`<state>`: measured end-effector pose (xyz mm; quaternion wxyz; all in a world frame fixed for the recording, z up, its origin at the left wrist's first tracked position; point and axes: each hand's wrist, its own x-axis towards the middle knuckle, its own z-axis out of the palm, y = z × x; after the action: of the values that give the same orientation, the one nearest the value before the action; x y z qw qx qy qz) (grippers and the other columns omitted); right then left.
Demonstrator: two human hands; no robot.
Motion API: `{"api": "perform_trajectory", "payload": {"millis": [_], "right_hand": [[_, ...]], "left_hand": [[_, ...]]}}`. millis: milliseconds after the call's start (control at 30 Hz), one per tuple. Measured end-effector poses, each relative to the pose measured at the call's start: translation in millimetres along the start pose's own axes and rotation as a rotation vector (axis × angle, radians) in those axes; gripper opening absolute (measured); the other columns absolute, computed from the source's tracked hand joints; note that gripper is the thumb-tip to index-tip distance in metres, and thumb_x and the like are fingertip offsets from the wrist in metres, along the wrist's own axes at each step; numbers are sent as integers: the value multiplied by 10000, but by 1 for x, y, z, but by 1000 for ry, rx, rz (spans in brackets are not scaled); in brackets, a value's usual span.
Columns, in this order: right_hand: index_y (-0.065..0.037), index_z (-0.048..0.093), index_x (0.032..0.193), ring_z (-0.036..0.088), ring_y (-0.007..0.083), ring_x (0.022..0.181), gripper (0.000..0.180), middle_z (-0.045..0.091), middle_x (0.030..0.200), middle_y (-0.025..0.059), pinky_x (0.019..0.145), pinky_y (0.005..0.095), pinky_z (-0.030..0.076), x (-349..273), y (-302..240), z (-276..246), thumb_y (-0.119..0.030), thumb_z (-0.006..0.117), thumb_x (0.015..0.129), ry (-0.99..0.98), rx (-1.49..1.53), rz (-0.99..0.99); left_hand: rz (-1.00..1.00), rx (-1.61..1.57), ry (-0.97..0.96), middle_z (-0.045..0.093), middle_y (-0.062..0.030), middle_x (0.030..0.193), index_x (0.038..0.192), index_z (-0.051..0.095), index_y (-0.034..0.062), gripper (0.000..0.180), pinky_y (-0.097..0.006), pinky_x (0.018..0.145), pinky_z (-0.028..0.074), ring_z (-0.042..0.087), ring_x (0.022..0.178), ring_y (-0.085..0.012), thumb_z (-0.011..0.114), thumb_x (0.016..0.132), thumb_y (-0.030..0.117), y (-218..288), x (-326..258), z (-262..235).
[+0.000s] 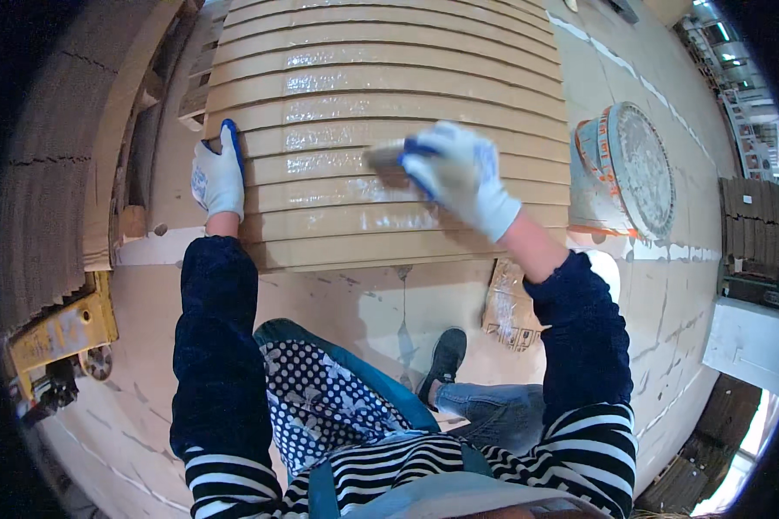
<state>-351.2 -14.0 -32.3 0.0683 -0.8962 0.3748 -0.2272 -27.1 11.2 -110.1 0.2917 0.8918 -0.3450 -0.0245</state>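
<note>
A fanned stack of brown cardboard sheets (355, 233) lies in front of me, each sheet's edge stepped behind the one before. Wet, shiny glue streaks (307, 160) run across the steps at left of centre, with another patch nearer the front. My left hand (218, 177), in a white and blue glove, rests against the stack's left edge, thumb stretched along the sheets; its other fingers are partly hidden. My right hand (463, 173), gloved the same way and blurred by motion, is closed round a flat brown brush (388, 163) over the glued steps.
A grey bucket (640, 173) with an orange-marked, smeared rim stands right of the stack. Tall cardboard piles (43, 173) and a yellow metal truck part (65, 333) are at the left. A printed cardboard piece (512, 307) lies on the floor near my right forearm.
</note>
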Motion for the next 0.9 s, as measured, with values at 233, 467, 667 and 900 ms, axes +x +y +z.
{"api": "perform_trajectory", "payload": {"millis": [233, 467, 667, 900], "right_hand": [[-75, 640, 790, 630, 182, 692, 177, 640, 796, 98, 598, 277, 481, -49, -5, -20, -242, 670, 738, -366, 510, 297], [-71, 684, 864, 497, 63, 573, 153, 573, 714, -17, 447, 205, 354, 82, 137, -64, -193, 628, 791, 357, 742, 395], [-87, 683, 847, 476, 66, 506, 147, 568, 656, -31, 409, 215, 342, 123, 190, -43, -210, 626, 792, 374, 663, 454], [-41, 611, 783, 571, 126, 653, 96, 601, 731, 22, 608, 255, 481, 25, 164, -13, -135, 606, 806, 388, 1176, 416]], "left_hand": [[-40, 0, -81, 567, -237, 1112, 1129, 537, -25, 751, -411, 897, 391, 530, 1049, -366, 422, 802, 641, -1, 4, -10], [-21, -13, -41, 565, -226, 1124, 1141, 537, -16, 744, -403, 902, 390, 526, 1058, -360, 424, 802, 636, -2, 1, -6], [17, -35, 14, 587, -234, 1067, 1093, 555, -37, 700, -419, 867, 415, 552, 997, -374, 479, 799, 594, -2, 1, -2], [-10, -21, -27, 594, -225, 1055, 1066, 569, -23, 668, -415, 857, 419, 557, 985, -365, 481, 804, 586, 5, 1, -6]]}}
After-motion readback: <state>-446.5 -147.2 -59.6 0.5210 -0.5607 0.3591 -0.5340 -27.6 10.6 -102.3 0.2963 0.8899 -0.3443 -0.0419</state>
